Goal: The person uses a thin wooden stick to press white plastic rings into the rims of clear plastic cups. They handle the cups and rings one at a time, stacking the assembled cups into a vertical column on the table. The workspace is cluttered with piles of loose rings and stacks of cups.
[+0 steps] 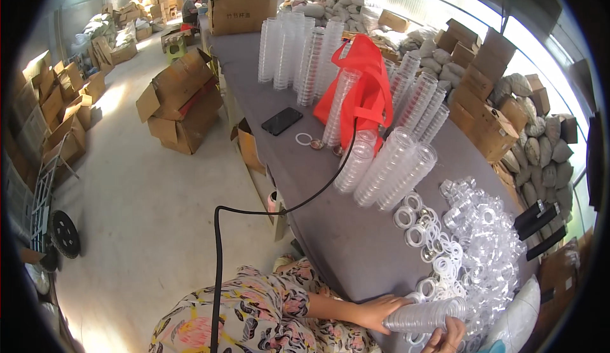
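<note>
While both hands (413,324) grip clear cup stack (427,315), fingers (389,306) curled.

Table (356,238): long, grey.
Red bag (362,92): mid-table.
Phone (281,121): left of bag.
Clear lid stacks (387,169): around bag.

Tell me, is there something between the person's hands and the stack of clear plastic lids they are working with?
No. The left hand already grips one end of the stack of clear lids, and the right hand touches it from below. Loose white rings lie beside it on the grey table, not between.
</note>
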A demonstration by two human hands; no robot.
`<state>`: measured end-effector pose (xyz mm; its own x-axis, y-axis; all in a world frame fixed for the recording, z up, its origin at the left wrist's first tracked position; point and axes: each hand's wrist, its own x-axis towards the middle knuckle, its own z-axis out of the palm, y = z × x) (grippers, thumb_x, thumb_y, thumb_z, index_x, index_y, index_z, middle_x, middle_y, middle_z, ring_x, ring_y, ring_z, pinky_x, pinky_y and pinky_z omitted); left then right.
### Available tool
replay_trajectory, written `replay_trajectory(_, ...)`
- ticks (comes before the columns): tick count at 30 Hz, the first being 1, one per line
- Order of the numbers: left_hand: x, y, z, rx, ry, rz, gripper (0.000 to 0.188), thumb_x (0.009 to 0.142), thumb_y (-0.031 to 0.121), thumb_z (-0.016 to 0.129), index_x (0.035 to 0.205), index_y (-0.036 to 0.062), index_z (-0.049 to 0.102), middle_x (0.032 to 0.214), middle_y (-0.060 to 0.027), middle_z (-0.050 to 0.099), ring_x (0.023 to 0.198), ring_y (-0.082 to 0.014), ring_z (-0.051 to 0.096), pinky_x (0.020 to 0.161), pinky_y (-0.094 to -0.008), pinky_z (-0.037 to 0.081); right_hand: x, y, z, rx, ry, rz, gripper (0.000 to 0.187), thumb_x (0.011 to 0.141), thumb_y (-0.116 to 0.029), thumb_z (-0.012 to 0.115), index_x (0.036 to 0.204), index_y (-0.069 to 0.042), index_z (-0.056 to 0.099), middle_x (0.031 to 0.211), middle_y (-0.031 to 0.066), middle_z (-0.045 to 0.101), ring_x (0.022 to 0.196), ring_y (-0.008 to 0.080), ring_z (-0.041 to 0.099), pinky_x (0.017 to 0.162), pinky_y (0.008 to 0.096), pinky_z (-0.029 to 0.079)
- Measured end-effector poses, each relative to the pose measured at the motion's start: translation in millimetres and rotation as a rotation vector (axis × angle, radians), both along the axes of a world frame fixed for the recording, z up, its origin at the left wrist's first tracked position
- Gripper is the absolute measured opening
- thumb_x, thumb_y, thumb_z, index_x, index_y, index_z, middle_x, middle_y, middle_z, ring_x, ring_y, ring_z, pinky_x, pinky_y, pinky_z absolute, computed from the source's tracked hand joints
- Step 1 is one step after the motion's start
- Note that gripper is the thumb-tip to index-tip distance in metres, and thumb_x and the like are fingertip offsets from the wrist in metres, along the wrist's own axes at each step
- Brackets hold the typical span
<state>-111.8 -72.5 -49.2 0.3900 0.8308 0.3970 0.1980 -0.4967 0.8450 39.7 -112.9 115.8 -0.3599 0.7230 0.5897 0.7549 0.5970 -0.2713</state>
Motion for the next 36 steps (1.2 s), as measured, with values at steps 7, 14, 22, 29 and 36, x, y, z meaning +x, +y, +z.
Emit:
replay_trajectory(7, -26.0, 3.4, -10.5, -0.087, -0.157, 0.013, 0.083, 0.058, 0.017, 0.076, 0.127, 0.0004, 0.033, 0.12, -0.0182, 0.043, 0.112, -0.032, 0.043, 0.094, -0.0379, 0.035, -11.5, 13.2, -8.6, -0.124, 0.204, -0.114, 0.018, 0.083, -0.005, 0.054, 0.099, 0.002, 0.058, 0.095, 0.0186, 0.056, 0.088, 0.0322, 0.053, 0.078, 0.0357, 0.044)
replay_trajectory(14, -26.9, 1.3, -25.9, 0.038, -0.062, 0.052, 0.086, 0.061, 0.018, 0.073, 0.13, 0.0028, 0.025, 0.12, -0.019, 0.043, 0.113, -0.0326, 0.043, 0.095, -0.0396, 0.034, -31.7, 20.4, -11.4, -0.094, 0.156, 0.019, 0.018, 0.083, -0.004, 0.055, 0.1, 0.001, 0.058, 0.092, 0.0171, 0.055, 0.085, 0.0287, 0.054, 0.074, 0.0338, 0.045)
replay_trajectory(22, -59.2, -0.6, 11.3, -0.075, -0.183, 0.02, 0.077, 0.059, 0.015, 0.074, 0.124, 0.0034, 0.034, 0.118, -0.0147, 0.045, 0.111, -0.0264, 0.045, 0.096, -0.0365, 0.036, -3.4, 16.4, -17.2, 0.016, 0.387, -0.129, 0.021, 0.085, -0.013, 0.054, 0.099, 0.002, 0.058, 0.098, 0.0167, 0.055, 0.087, 0.0245, 0.053, 0.077, 0.0339, 0.044)
replay_trajectory(29, -154.8, 12.0, 49.4, -0.12, -0.531, 0.117, 0.072, 0.064, 0.007, 0.075, 0.124, 0.0057, 0.035, 0.118, -0.0069, 0.045, 0.112, -0.0169, 0.042, 0.096, -0.0314, 0.034, -50.2, 50.5, -79.3, -0.581, 1.574, -0.269, 0.039, 0.087, -0.029, 0.052, 0.116, -0.004, 0.047, 0.082, 0.0024, 0.051, 0.042, 0.0058, 0.033, 0.034, 0.0187, 0.023)
replay_trajectory(36, -208.0, 13.2, 81.4, -0.059, -0.644, 0.35, 0.072, 0.063, 0.005, 0.076, 0.124, 0.0029, 0.037, 0.12, -0.0062, 0.043, 0.115, -0.0143, 0.039, 0.098, -0.0295, 0.031, -123.5, 71.6, -115.4, -0.898, 1.839, 0.025, 0.023, 0.091, -0.025, 0.046, 0.106, -0.007, 0.045, 0.073, 0.0023, 0.046, 0.043, 0.0054, 0.03, 0.033, 0.0188, 0.022)
